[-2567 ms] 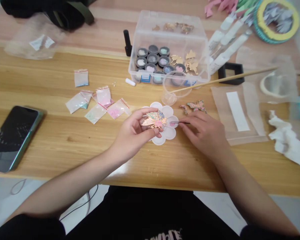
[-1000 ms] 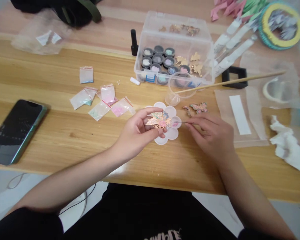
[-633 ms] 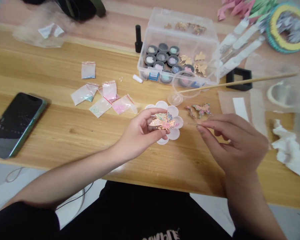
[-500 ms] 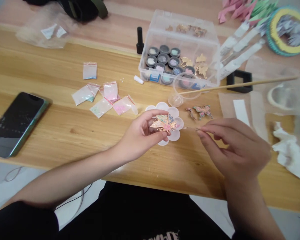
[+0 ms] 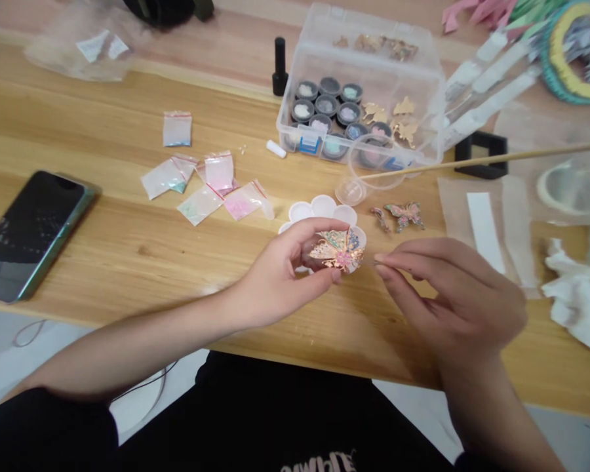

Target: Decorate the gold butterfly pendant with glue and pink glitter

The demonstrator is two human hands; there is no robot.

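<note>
Moved since half a second ago: left hand (image 5: 280,280), carrying a gold butterfly ornament (image 5: 338,251), is sitting nearer the person relative to the white petal palette (image 5: 323,206); right hand (image 5: 455,295) is sitting closer to the ornament, not touching; left thumb and fingers are gripping the ornament above the palette's near right part; right thumb and forefinger are pinching a thin tool (image 5: 376,263), mostly hidden, tip too blurred to read; for clean work, both wrists should probably be staying low and steady, pressure light, fingertips keeping off the decorated face; ornament's long axis is running roughly left to right, pointed wing tip facing the left palm, head end uncertain; beyond, a second butterfly (image 5: 407,216) is lying on the table (image 5: 142,239); an open clear box (image 5: 319,59) is standing farther back.
</note>
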